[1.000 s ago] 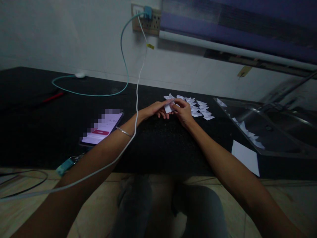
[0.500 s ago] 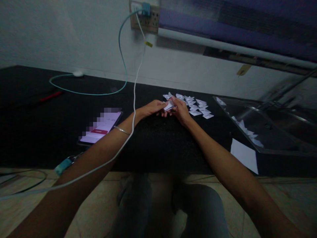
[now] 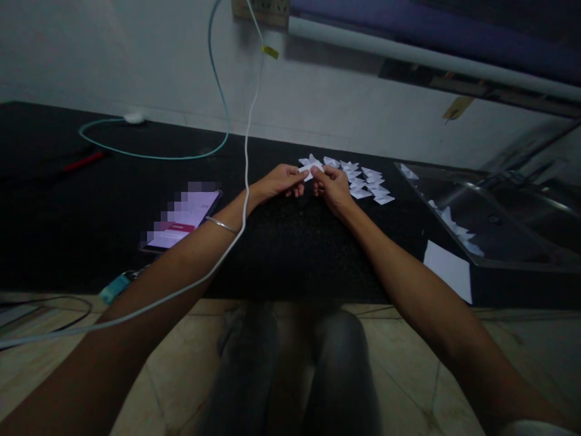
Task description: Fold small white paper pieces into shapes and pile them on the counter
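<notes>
Between my two hands is a small piece of folded white paper (image 3: 307,172), pinched at both sides above the black countertop (image 3: 290,254). My left hand (image 3: 284,181) grips its left edge with thumb and fingers. From the right, my right hand (image 3: 333,186) has its thumb on the paper and its other fingers curled beneath. Just behind and to the right, several folded white paper pieces (image 3: 361,192) lie in overlapping rows on the counter. Part of that group is hidden by my right hand.
A lit phone (image 3: 184,221) lies left of my left forearm, near a teal key fob (image 3: 117,287). A white cable (image 3: 246,157) hangs across my left arm. At right are a white paper sheet (image 3: 449,270) and a metal sink (image 3: 499,224) with more folded papers along its edge.
The view has tilted slightly downward, so the scene sits higher. My right fingers have shifted on the folded paper, which now lies flatter between both thumbs.
</notes>
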`<move>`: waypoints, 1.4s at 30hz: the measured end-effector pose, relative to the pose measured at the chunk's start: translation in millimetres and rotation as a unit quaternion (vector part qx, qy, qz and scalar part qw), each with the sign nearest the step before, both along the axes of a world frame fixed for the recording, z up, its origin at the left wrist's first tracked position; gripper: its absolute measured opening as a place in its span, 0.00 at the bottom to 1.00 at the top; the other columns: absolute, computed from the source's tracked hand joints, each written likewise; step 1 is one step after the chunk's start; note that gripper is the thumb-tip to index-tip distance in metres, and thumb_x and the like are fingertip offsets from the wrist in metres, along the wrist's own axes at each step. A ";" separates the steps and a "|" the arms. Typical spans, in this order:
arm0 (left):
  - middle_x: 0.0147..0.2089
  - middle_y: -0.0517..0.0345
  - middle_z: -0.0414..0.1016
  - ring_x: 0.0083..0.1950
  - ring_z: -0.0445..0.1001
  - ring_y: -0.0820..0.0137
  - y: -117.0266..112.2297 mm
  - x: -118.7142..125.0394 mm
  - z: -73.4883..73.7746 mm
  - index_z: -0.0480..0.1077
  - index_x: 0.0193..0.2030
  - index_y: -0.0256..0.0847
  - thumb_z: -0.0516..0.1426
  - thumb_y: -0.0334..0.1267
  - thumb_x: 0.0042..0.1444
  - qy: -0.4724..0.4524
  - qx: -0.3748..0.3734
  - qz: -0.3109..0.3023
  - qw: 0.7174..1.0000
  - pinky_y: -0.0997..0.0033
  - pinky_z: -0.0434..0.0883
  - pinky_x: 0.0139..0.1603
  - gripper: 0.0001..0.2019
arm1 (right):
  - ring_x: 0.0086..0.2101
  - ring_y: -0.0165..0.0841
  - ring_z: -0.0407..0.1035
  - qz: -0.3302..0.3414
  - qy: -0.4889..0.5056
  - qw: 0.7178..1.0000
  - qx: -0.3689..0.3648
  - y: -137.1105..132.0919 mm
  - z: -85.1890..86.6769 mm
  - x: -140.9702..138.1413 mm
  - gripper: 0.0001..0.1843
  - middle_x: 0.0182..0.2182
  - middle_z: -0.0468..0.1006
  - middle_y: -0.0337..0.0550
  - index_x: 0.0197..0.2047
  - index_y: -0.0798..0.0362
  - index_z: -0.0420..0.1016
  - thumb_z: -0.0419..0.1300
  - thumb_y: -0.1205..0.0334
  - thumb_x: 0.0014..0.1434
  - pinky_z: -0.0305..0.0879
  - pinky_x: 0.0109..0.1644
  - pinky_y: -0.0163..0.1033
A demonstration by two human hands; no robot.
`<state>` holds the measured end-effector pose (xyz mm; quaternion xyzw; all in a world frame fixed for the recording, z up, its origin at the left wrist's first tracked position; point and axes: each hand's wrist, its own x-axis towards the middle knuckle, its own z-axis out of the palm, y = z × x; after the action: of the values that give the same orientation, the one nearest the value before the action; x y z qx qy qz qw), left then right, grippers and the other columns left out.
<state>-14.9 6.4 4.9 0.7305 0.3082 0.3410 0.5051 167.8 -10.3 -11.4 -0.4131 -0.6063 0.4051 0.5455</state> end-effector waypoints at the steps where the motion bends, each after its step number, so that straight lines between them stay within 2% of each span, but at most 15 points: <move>1: 0.24 0.52 0.74 0.25 0.70 0.75 -0.7 0.0 0.4 0.75 0.30 0.35 0.60 0.55 0.65 0.001 0.002 0.001 1.000 0.73 0.60 0.27 0.23 | 0.20 0.27 0.60 -0.004 -0.004 1.000 0.000 0.0 -0.1 0.1 0.30 0.18 0.67 0.35 0.23 0.49 0.66 0.69 0.31 0.50 0.57 0.24 0.37; 7: 0.22 0.53 0.73 0.23 0.69 0.76 -1.6 -0.7 0.3 0.73 0.27 0.35 0.60 0.55 0.64 0.000 0.022 -0.002 1.000 0.74 0.59 0.25 0.24 | 0.20 0.26 0.59 0.020 -0.045 0.999 -0.006 -2.2 0.8 0.0 0.31 0.18 0.67 0.35 0.24 0.49 0.67 0.67 0.29 0.52 0.57 0.24 0.36; 18: 0.24 0.54 0.74 0.23 0.69 0.77 -4.4 -0.1 0.2 0.75 0.33 0.35 0.57 0.52 0.67 0.013 0.058 -0.010 0.998 0.74 0.60 0.25 0.21 | 0.21 0.26 0.59 0.041 -0.060 0.997 0.005 2.0 -5.7 5.5 0.28 0.19 0.70 0.36 0.26 0.50 0.73 0.66 0.31 0.53 0.52 0.25 0.37; 23: 0.24 0.54 0.75 0.22 0.68 0.78 -8.1 0.0 0.3 0.75 0.35 0.35 0.52 0.55 0.69 0.003 0.056 -0.026 0.998 0.76 0.59 0.23 0.24 | 0.22 0.26 0.59 0.080 -0.069 0.994 0.014 -3.6 -1.2 6.5 0.28 0.20 0.70 0.36 0.28 0.50 0.75 0.66 0.32 0.55 0.52 0.27 0.37; 27: 0.25 0.55 0.74 0.23 0.65 0.78 -9.6 -1.5 1.1 0.76 0.37 0.36 0.51 0.55 0.70 0.012 0.091 -0.038 0.995 0.76 0.59 0.24 0.24 | 0.22 0.26 0.59 0.106 -0.068 0.992 0.018 -5.8 1.8 6.1 0.26 0.20 0.70 0.36 0.27 0.51 0.75 0.67 0.35 0.56 0.53 0.27 0.37; 34: 0.25 0.56 0.73 0.26 0.67 0.75 -9.4 -3.8 0.1 0.77 0.38 0.37 0.51 0.56 0.69 0.021 0.135 -0.039 0.990 0.74 0.61 0.28 0.25 | 0.21 0.26 0.59 0.077 -0.038 0.996 -0.033 -0.6 -3.1 3.0 0.26 0.20 0.70 0.36 0.31 0.49 0.76 0.64 0.32 0.56 0.54 0.24 0.36; 38: 0.24 0.58 0.71 0.26 0.65 0.75 -11.4 -3.0 1.4 0.75 0.35 0.38 0.51 0.54 0.70 0.034 0.122 -0.045 0.991 0.74 0.62 0.29 0.23 | 0.22 0.27 0.60 0.050 -0.029 0.998 -0.017 -1.6 -3.6 1.8 0.26 0.24 0.69 0.36 0.31 0.48 0.74 0.65 0.32 0.55 0.58 0.25 0.36; 42: 0.23 0.58 0.70 0.26 0.66 0.74 -14.7 -1.7 4.1 0.74 0.32 0.39 0.54 0.51 0.69 0.038 0.111 -0.043 0.992 0.73 0.62 0.31 0.21 | 0.24 0.29 0.61 0.030 -0.043 0.999 0.013 -2.5 -2.4 2.9 0.25 0.24 0.68 0.36 0.29 0.48 0.72 0.65 0.33 0.55 0.58 0.26 0.37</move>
<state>-16.6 -8.3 9.0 0.8069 0.2559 0.3231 0.4231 170.7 -12.8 -13.8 -0.4044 -0.6464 0.3954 0.5121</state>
